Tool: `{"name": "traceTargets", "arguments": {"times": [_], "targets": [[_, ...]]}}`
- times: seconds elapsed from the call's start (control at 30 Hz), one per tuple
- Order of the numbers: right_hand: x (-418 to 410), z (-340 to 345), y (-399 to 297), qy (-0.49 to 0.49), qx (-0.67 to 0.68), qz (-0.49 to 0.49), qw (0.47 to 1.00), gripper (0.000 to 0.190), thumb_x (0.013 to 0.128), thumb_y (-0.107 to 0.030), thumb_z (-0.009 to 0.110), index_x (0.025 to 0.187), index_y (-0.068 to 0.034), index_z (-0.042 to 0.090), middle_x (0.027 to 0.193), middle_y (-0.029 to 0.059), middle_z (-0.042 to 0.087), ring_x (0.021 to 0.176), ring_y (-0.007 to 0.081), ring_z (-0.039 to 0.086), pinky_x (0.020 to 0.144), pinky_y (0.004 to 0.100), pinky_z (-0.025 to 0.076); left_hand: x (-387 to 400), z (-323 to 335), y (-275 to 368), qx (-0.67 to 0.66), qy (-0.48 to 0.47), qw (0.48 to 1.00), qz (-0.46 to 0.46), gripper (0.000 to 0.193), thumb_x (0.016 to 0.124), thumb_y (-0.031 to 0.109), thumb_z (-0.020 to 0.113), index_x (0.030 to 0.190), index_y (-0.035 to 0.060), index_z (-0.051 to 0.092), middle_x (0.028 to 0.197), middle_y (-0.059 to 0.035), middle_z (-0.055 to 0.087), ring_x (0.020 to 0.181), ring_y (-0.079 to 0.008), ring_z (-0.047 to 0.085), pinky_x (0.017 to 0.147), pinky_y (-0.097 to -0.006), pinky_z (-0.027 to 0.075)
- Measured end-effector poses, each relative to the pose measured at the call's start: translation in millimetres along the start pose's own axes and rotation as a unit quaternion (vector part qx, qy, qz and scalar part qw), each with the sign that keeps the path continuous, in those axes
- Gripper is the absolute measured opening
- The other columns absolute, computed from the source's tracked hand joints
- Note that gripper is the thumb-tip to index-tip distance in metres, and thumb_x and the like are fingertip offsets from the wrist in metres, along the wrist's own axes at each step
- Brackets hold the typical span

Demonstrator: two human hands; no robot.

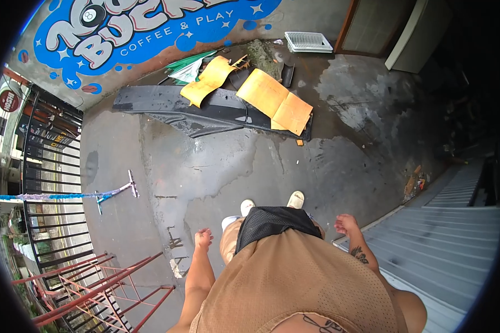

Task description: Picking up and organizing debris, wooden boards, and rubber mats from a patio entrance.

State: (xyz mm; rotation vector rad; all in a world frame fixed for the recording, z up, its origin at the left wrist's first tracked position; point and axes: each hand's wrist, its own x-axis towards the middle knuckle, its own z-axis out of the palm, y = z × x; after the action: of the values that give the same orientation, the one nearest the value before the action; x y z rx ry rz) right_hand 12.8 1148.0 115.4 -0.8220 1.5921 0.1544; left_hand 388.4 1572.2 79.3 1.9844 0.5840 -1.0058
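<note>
My left hand point(203, 239) hangs beside my left thigh, its fingers loosely curled, with no object visible in it. On the other side, my right hand point(346, 224) is held out from my hip, also with nothing visible between its bent fingers. Beyond my feet, a long black sheet point(162, 100) with a creased edge lies on the wet concrete floor. Two curled orange-yellow sheets point(275, 100) rest over it, the left one torn at one end. A green and white folded fabric point(191, 68) lies behind, near the painted wall.
A white dish rack point(308, 42) sits by the far wall. Black metal railings point(54, 208) and a red metal frame point(104, 287) stand at left, near a pole wrapped in blue and purple point(66, 196). Corrugated metal sheeting point(433, 241) runs along the right. Small debris point(414, 183) lies beside it.
</note>
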Motion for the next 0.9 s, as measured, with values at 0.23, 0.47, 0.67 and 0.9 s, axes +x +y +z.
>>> {"name": "traceTargets", "arguments": {"times": [0.23,0.47,0.67,0.9], "targets": [[2.3,-6.5,6.9,0.004,0.018,0.009,1.0,0.045,0.078,-0.016,0.057,0.119,-0.006,0.04,0.09,0.0109,0.057,0.066,0.0191,0.057,0.058,0.0373,0.049,1.1,13.8,29.6,0.026,-0.036,0.999,0.028,0.031,0.083,0.023,0.052,0.109,0.0072,0.053,0.096,-0.0059,0.058,0.081,-0.0185,0.057,0.066,-0.0336,0.042],[-0.3,-0.3,4.4,0.019,0.01,0.014,1.0,0.04,0.079,-0.018,0.057,0.114,-0.005,0.045,0.092,0.0122,0.056,0.068,0.0203,0.056,0.06,0.0374,0.048,6.8,9.7,23.6,0.036,-0.04,0.998,0.022,0.032,0.081,0.023,0.053,0.109,0.007,0.053,0.095,-0.0051,0.058,0.082,-0.0185,0.057,0.067,-0.0337,0.042],[0.1,3.9,1.1,0.034,0.045,0.01,0.998,0.037,0.078,-0.016,0.057,0.112,-0.006,0.045,0.087,0.0103,0.057,0.064,0.019,0.056,0.055,0.036,0.048,26.0,9.1,15.3,0.077,-0.049,0.996,-0.007,0.031,0.079,0.022,0.053,0.106,0.0072,0.055,0.09,-0.0045,0.058,0.076,-0.0184,0.058,0.062,-0.0336,0.043],[6.2,-28.8,15.7,0.068,0.051,0.107,0.991,0.029,0.079,-0.016,0.056,0.106,-0.008,0.048,0.084,0.0097,0.058,0.061,0.0192,0.056,0.053,0.036,0.049,50.2,52.5,68.5,0.115,-0.027,0.993,0.011,0.032,0.076,0.022,0.055,0.102,0.0031,0.059,0.081,-0.0076,0.061,0.066,-0.0174,0.06,0.052,-0.0293,0.045]]}}
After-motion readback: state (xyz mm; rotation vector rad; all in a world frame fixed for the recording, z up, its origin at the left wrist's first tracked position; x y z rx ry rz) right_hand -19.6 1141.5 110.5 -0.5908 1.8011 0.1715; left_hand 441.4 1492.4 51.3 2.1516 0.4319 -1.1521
